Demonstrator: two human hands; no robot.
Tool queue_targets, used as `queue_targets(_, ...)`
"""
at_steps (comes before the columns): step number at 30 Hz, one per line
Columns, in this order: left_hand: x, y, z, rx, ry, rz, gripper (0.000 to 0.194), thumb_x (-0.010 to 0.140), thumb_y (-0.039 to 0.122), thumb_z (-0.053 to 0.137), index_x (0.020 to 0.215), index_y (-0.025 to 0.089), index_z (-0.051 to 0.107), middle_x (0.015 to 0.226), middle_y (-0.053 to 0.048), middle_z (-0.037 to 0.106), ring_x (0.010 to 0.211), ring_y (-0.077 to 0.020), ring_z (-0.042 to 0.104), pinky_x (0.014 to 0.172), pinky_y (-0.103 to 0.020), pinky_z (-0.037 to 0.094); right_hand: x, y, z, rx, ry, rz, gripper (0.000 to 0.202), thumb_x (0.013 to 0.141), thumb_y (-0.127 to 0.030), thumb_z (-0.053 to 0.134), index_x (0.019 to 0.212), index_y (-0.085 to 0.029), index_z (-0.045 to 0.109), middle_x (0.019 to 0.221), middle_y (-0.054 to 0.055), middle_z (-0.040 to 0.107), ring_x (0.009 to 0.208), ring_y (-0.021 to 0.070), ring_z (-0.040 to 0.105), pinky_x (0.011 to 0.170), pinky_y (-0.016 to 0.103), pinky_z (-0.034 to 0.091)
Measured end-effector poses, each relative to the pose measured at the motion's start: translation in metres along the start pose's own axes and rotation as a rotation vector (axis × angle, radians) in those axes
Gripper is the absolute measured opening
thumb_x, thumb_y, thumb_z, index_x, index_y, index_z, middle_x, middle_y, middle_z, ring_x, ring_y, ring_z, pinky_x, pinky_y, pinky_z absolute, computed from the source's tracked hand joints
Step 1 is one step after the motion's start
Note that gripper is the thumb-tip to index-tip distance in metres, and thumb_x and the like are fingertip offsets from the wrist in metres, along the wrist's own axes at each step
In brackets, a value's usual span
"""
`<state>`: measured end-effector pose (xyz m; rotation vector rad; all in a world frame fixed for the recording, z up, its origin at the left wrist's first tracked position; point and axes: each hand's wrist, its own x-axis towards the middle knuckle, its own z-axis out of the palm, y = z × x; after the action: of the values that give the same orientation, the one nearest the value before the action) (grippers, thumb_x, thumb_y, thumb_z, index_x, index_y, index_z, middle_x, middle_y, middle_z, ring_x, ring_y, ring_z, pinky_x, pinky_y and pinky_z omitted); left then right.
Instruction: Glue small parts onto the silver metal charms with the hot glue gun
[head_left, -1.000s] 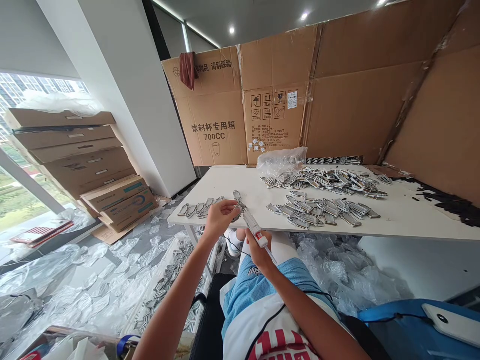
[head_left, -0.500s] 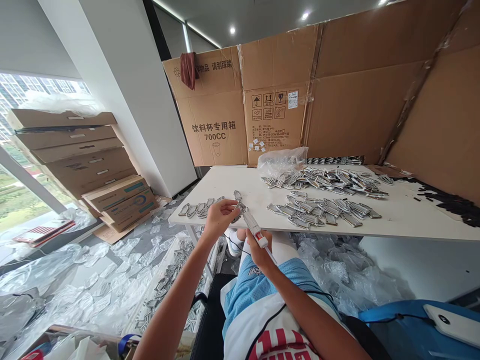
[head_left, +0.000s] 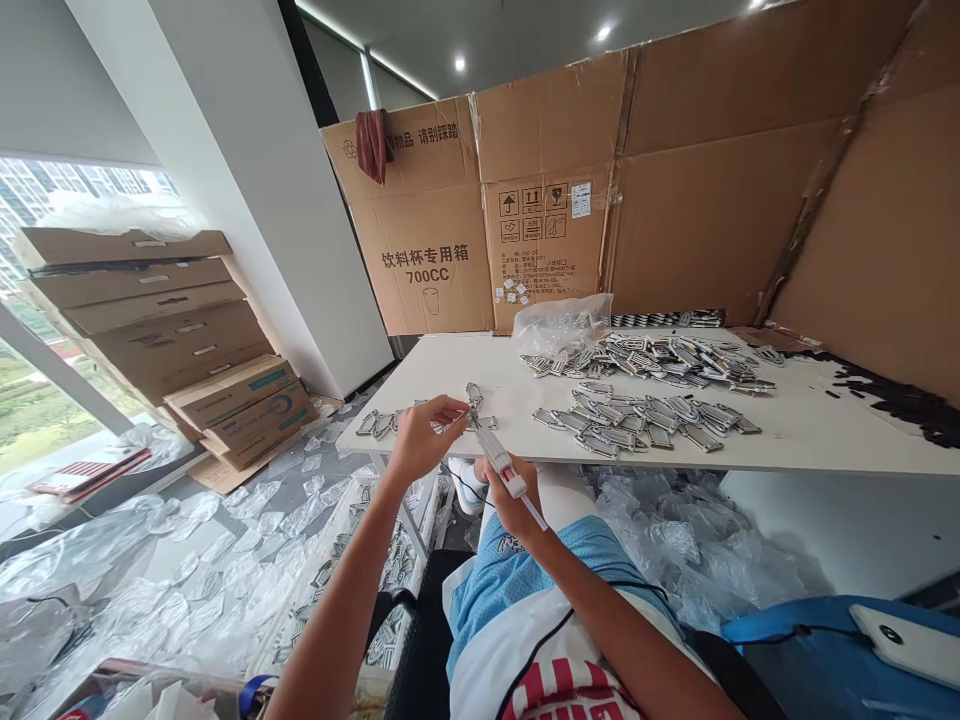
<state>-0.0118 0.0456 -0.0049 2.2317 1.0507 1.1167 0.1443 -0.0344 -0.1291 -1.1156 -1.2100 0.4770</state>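
In my right hand (head_left: pixel 516 497) I grip a slim white syringe-like tube (head_left: pixel 496 455) with red markings. It is tilted, its narrow tip pointing up and left toward my left fingers. My left hand (head_left: pixel 429 438) is pinched at the tube's tip, over the table's front left part; the small metal piece in its fingers is mostly hidden. Just beyond the fingertips lies a silver metal buckle (head_left: pixel 473 392), and another buckle (head_left: pixel 487 423) lies beside the tip. A short row of silver buckles (head_left: pixel 377 424) sits to the left of my left hand, partly covered by it.
On the white table (head_left: pixel 442 360) are a near heap of buckles (head_left: pixel 649 420), a far heap (head_left: pixel 675 360), a clear plastic bag (head_left: pixel 562 322) and black strips (head_left: pixel 900 405). Cardboard panels (head_left: pixel 555 130) stand behind. Below are a crate of buckles (head_left: pixel 322 590) and plastic wrap (head_left: pixel 180 590).
My left hand has shifted slightly left and down. The tube has dropped back a little and rolled, and a buckle beside its tip now shows more clearly.
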Motion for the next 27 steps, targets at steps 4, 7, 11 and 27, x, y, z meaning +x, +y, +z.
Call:
queue_targets(4, 0.002, -0.005, -0.008, -0.039, -0.014, 0.001, 0.025, 0.092, 0.044, 0.082, 0.109, 0.026, 0.088, 0.100, -0.005, 0.088, 0.094, -0.0250, 0.081, 0.094, -0.041, 0.066, 0.000, -0.005, -0.002, 0.056, -0.025, 0.005, 0.043, 0.106, -0.048, 0.058, 0.070, -0.026, 0.054, 0.066, -0.001, 0.059, 0.064, 0.0182, 0.052, 0.065, 0.034, 0.039)
queue_targets(7, 0.005, -0.015, -0.006, -0.189, -0.005, -0.089, 0.035, 0.089, 0.050, 0.086, 0.112, 0.024, 0.087, 0.100, -0.008, 0.087, 0.096, -0.0263, 0.082, 0.092, -0.041, 0.067, 0.000, -0.008, -0.004, 0.032, 0.017, -0.054, 0.043, 0.107, -0.051, 0.060, 0.072, -0.025, 0.057, 0.069, 0.000, 0.061, 0.065, 0.0184, 0.054, 0.066, 0.034, 0.040)
queue_targets(11, 0.009, -0.031, 0.007, -0.305, -0.014, -0.181, 0.041, 0.085, 0.053, 0.087, 0.111, 0.022, 0.085, 0.103, -0.010, 0.087, 0.098, -0.0270, 0.083, 0.091, -0.041, 0.068, 0.001, -0.002, -0.005, 0.046, 0.191, -0.012, 0.043, 0.105, -0.058, 0.064, 0.076, -0.025, 0.061, 0.071, 0.002, 0.065, 0.068, 0.0216, 0.061, 0.068, 0.036, 0.046)
queue_targets(27, -0.003, -0.041, 0.060, 0.057, -0.124, -0.053, 0.033, 0.085, 0.030, 0.084, 0.117, 0.025, 0.084, 0.122, -0.010, 0.086, 0.115, -0.0330, 0.080, 0.104, -0.045, 0.061, 0.010, 0.015, -0.003, 0.238, 0.367, 0.422, 0.052, 0.089, -0.073, 0.074, 0.071, -0.025, 0.069, 0.045, -0.006, 0.043, 0.047, 0.0201, 0.049, 0.052, 0.036, 0.044)
